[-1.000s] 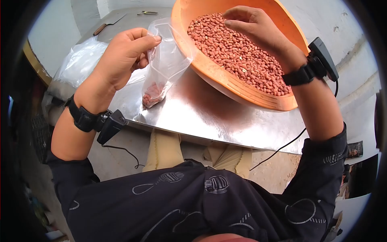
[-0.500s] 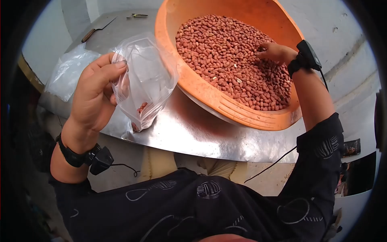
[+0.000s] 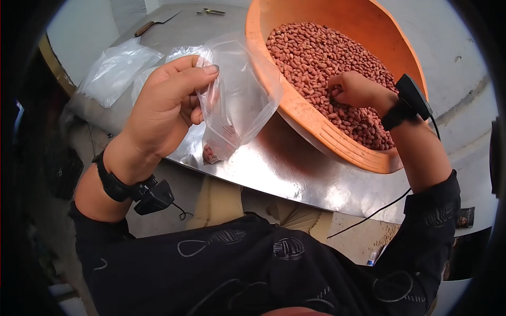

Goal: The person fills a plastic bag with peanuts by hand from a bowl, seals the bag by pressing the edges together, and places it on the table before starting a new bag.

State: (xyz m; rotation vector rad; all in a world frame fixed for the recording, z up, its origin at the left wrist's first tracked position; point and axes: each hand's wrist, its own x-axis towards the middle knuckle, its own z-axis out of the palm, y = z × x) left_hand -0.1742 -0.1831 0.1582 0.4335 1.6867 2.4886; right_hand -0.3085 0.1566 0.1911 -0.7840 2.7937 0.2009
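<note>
Between the thumb and fingers of my left hand [image 3: 163, 102] is the rim of a clear plastic bag [image 3: 240, 100], which hangs with its mouth up. A few reddish peanuts [image 3: 210, 154] lie in its bottom corner, just above the metal table. To the right, an orange basin [image 3: 337, 11] holds a large heap of red-skinned peanuts [image 3: 303, 58] and tilts toward me. My right hand [image 3: 361, 92] is over this heap, its fingers curled closed around some peanuts, mostly hidden in the grip.
More clear plastic bags [image 3: 118, 68] lie on the left of the metal table [image 3: 253, 160]. Farther back are a wooden-handled knife [image 3: 153, 24] and a small metal tool [image 3: 211, 11]. The table's front edge runs before my body, and a cable [image 3: 369, 216] trails from my right wrist.
My right hand has drawn back from deeper in the heap and curled closed. The view has shifted, so the basin and bag sit farther right. My left hand keeps its hold on the bag.
</note>
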